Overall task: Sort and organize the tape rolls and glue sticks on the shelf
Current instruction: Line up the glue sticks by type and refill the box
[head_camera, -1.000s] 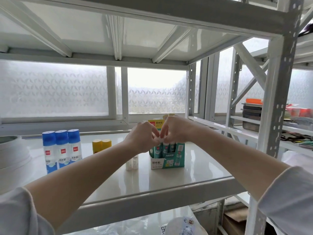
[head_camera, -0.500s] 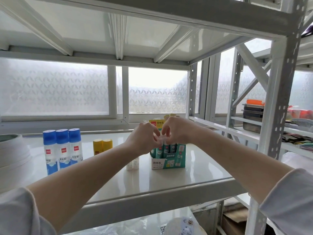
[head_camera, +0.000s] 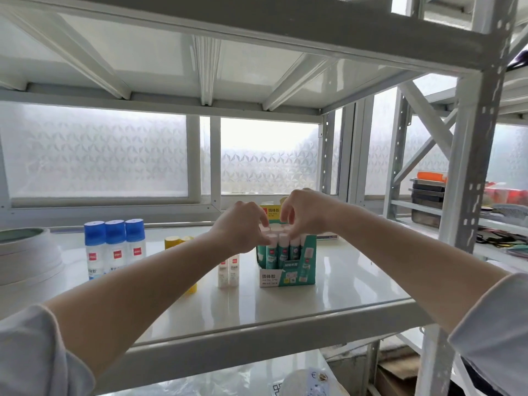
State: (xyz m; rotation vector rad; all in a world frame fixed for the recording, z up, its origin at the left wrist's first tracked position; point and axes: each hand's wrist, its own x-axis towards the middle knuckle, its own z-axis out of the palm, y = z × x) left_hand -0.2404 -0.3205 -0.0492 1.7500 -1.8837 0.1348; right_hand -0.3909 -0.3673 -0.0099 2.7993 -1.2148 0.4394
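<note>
A teal display box (head_camera: 288, 271) stands on the white shelf (head_camera: 328, 292), filled with several upright glue sticks (head_camera: 294, 248) with white caps. Both my hands hover over the box's top. My left hand (head_camera: 243, 230) has its fingertips curled onto the white caps at the box's left. My right hand (head_camera: 307, 214) pinches down at the caps from above. Two white glue sticks (head_camera: 228, 271) stand just left of the box. Two yellow glue sticks (head_camera: 178, 242) are partly hidden behind my left forearm. Three blue-capped liquid glue bottles (head_camera: 114, 247) stand further left.
A stack of wide white tape rolls (head_camera: 27, 257) sits at the shelf's left edge. A shelf upright (head_camera: 468, 195) rises at the right front. The neighbouring rack at right holds dark trays (head_camera: 427, 195) and clutter. Bagged items (head_camera: 305, 381) lie on the level below.
Both hands have stayed over the box, fingertips shifting slightly lower onto the white caps. The view has tilted a little.
</note>
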